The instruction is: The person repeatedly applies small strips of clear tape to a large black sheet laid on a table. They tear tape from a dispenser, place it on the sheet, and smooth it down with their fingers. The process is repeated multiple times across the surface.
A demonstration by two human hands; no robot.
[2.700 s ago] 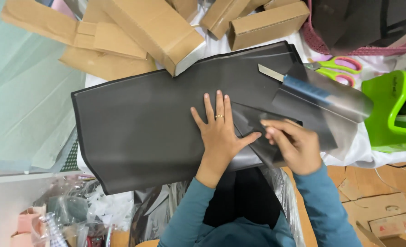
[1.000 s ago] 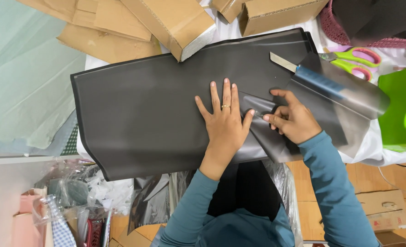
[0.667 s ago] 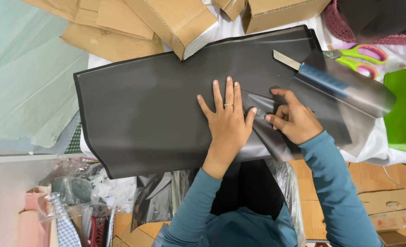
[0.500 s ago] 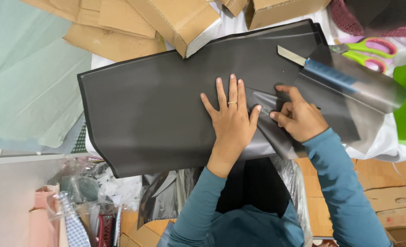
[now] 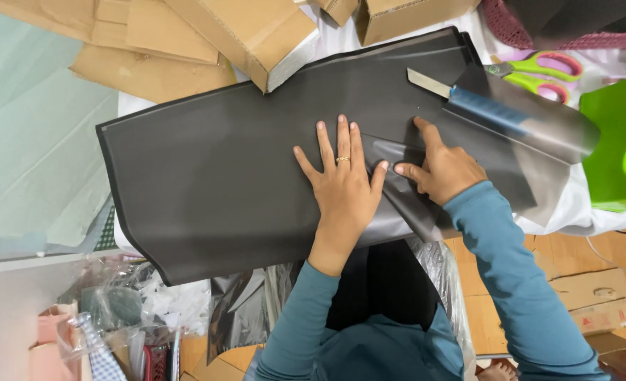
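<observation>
Plainly, we have our left hand (image 5: 342,189) pressed flat and open on a large dark grey plastic sheet (image 5: 242,176), fingers (image 5: 325,141) spread and grasping nothing, a ring on one of them, while our right hand (image 5: 446,169) pinches the edge of a folded flap (image 5: 398,185) of the same sheet just beside the left thumb. What we judge could go wrong: the material looks smooth and slippery, so if the flat palm eases off, the sheet could slide on the counter and the fold would run crooked; a hard pull from the pinching fingers could crease it where we do not want it. A utility knife (image 5: 468,102) with a blue handle lies on the sheet near the right hand, blade bared, and a careless sweep of that hand could meet it. The sheet itself is matte, thin, irregular in outline, lying across the white-covered counter (image 5: 574,212) between cardboard boxes (image 5: 256,32) above and our lap below; green scissors (image 5: 539,74) rest well to the right.
</observation>
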